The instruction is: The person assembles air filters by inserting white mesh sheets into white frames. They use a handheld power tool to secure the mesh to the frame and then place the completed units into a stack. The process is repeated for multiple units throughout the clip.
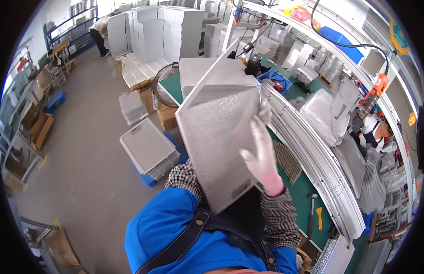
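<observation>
A silver mesh filter panel (216,146) with a thin metal frame is tilted up in front of my body. My left forearm passes behind it. White-gloved fingers of what looks like my left hand (265,113) wrap round the panel's far right edge; the rest of that hand is hidden. Over the panel's right side is my right hand (262,157), in a white glove with a pink cuff, fingers stretched out and thumb apart, slightly blurred. Whether it touches the mesh I cannot tell. Behind the panel, a stack of similar mesh sheets (216,73) rests on the green worktable (293,199).
Long metal frame strips (312,155) lie along the table's right. Nearer are a striped cloth (286,163), a hammer (311,214) and a yellow scraper (319,218). Framed panels (148,144) stand stacked at left, by a fan (166,84). An orange power tool (375,93) hangs at right. Other people work farther off.
</observation>
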`<state>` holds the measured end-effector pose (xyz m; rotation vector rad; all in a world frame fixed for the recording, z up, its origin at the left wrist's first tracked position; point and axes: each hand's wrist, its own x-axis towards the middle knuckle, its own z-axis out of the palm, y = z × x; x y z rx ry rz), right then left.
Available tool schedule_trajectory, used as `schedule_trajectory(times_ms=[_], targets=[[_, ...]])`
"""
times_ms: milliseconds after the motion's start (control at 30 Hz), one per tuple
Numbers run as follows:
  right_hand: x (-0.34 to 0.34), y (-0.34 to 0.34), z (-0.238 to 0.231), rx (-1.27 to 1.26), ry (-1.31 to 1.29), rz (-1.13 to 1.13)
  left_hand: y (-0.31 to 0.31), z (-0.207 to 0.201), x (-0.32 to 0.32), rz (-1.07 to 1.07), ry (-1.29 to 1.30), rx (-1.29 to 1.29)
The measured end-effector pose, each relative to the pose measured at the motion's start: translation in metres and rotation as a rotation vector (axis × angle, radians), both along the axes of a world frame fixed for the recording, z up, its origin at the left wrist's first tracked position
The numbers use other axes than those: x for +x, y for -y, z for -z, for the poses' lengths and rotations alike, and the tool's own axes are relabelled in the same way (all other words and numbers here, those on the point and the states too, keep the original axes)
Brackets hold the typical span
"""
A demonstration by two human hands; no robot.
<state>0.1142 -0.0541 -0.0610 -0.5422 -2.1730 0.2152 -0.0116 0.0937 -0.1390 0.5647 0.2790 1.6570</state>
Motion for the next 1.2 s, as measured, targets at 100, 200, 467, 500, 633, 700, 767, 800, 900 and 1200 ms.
schedule_trajectory(times_ms=[100,200,467,500,633,700,767,800,900,1200], targets=[[0.035,0.048,-0.028,-0.484,-0.272,-0.247,-0.004,-0.044,-0.013,-0.098,-0.089,0.063],[0.083,0.087,-0.032,-0.468,-0.335,0.186,0.041,-0.099,0.006,-0.46,-0.39,0.089],[0.21,0.109,0.035,0.019,-0.308,1.133,0.112,-0.09,0.066,-0.143,-0.69,0.459],[0.21,0.11,0.031,-0.061,-0.535,1.089,0.115,-0.086,0.071,-0.046,-0.76,0.498],[0.204,0.082,0.026,-0.148,-0.789,0.929,0.087,-0.048,0.085,-0.187,-0.897,0.452],[0.207,0.091,0.012,-0.132,-0.839,0.839,0.1,-0.062,0.083,-0.204,-0.893,0.486],[0.211,0.094,0.012,-0.218,-0.916,0.796,0.094,-0.065,0.085,-0.215,-0.867,0.533],[0.209,0.087,0.013,-0.212,-0.862,0.83,0.091,-0.062,0.089,-0.253,-0.877,0.518],[0.221,0.08,0.007,-0.365,-0.836,0.87,0.105,-0.082,0.096,-0.133,-0.943,0.346],[0.205,0.062,0.032,-0.953,-0.788,0.626,0.118,0.025,0.03,-0.049,-1.206,0.251]])
